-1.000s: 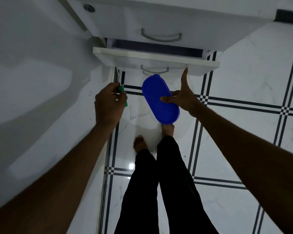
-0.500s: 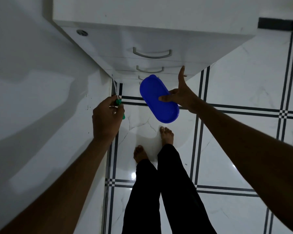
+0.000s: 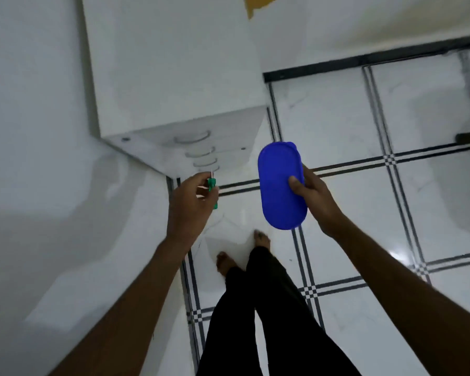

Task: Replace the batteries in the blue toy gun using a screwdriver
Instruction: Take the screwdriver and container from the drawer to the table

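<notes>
My left hand (image 3: 192,202) grips a small screwdriver with a green handle (image 3: 212,191), its thin metal tip pointing up. My right hand (image 3: 314,198) holds a blue oval lidded container (image 3: 278,183) by its right side, thumb pressed on the lid. Both hands hang in the air above the tiled floor, the container to the right of the screwdriver. No blue toy gun is in view.
A white drawer cabinet (image 3: 174,77) with several curved handles, all drawers shut, stands ahead against the white wall on the left (image 3: 38,158). The white tiled floor with dark lines (image 3: 364,213) stretches to the right. My legs and bare feet (image 3: 255,267) are below.
The open drawer got pushed shut by my right hand. My right hand then pulled back with the blue container, and my view rose and drew away from the cabinet.
</notes>
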### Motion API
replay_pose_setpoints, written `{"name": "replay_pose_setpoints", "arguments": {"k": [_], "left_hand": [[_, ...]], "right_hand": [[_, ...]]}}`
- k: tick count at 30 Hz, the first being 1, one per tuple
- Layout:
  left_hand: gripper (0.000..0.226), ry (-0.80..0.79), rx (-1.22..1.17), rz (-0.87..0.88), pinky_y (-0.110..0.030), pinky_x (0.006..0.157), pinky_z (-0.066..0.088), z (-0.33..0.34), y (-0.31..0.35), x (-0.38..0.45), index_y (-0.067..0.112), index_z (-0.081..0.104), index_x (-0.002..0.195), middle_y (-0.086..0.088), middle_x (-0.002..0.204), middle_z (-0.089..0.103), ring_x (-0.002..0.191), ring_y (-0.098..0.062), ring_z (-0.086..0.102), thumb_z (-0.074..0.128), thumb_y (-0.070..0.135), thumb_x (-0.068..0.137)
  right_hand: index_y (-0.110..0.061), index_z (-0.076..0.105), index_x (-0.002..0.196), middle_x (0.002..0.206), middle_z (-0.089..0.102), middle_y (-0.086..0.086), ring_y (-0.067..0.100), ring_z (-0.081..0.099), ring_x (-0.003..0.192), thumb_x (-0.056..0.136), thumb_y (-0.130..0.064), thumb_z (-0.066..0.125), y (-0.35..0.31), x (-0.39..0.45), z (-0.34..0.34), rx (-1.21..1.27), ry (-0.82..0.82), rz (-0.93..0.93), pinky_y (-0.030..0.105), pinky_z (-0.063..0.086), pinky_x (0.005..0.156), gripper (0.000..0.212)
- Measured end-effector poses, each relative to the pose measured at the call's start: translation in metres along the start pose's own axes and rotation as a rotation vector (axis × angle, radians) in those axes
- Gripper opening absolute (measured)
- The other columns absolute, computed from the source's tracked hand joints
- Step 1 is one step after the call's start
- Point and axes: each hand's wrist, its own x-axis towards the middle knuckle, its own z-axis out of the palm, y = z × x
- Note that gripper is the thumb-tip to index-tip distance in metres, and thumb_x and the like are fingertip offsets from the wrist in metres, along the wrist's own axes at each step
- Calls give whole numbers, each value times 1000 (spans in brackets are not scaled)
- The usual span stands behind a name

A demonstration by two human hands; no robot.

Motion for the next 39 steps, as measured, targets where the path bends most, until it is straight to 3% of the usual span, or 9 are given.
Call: {"name": "replay_pose_setpoints", "arguments": {"k": [6,10,14,20,24,29,34,39], "left_hand": [[27,-118,-38,215,-7,67,48,43,140,-23,15,69,113,8,92,71,78,1,66,70,20,86],[25,-273,-14,399,-22,71,56,105,242,-54,16,69,111,6,92,71,77,-1,66,71,21,86],[28,-388,2,547,-20,72,55,178,333,-102,13,69,113,6,92,71,77,-3,66,70,22,87],[23,-506,-55,635,-33,76,60,301,453,-203,16,70,107,6,88,70,77,-3,67,72,22,85],[21,-568,-93,712,-30,75,59,376,527,-272,17,69,106,6,88,71,78,-5,67,71,23,85],[23,-618,-105,850,-15,71,55,456,611,-326,17,70,107,9,86,70,77,-2,67,71,21,85],[22,-650,-117,909,-22,72,55,551,687,-348,19,70,105,8,83,71,78,-6,68,73,25,83],[24,-652,-98,937,-17,72,51,640,749,-345,17,71,108,7,86,71,80,-6,67,73,23,84]], "right_hand": [[-24,57,134,122,68,-5,16,66,111,104,-33,46,-54,-115,-105,151,360,-107,31,55,87,33],[-29,62,122,116,70,-8,13,66,106,104,-37,45,-69,-198,-191,210,629,-181,24,54,81,26],[-27,61,128,116,70,-7,11,68,103,104,-41,44,-56,-277,-276,221,839,-234,23,54,78,32],[-29,57,134,121,68,-6,16,66,106,102,-46,45,-18,-401,-415,262,1119,-254,30,54,79,39],[-30,57,134,122,67,-5,18,66,107,100,-50,44,-4,-470,-499,301,1249,-290,36,55,84,41],[-25,58,130,119,67,-1,19,65,103,101,-47,43,2,-530,-588,338,1394,-330,28,51,74,39],[-23,61,123,113,67,-1,16,63,97,102,-45,44,5,-558,-687,364,1459,-360,26,47,70,35],[-27,60,127,113,67,-3,17,64,98,102,-47,43,6,-558,-791,370,1489,-335,31,52,73,36]]}}
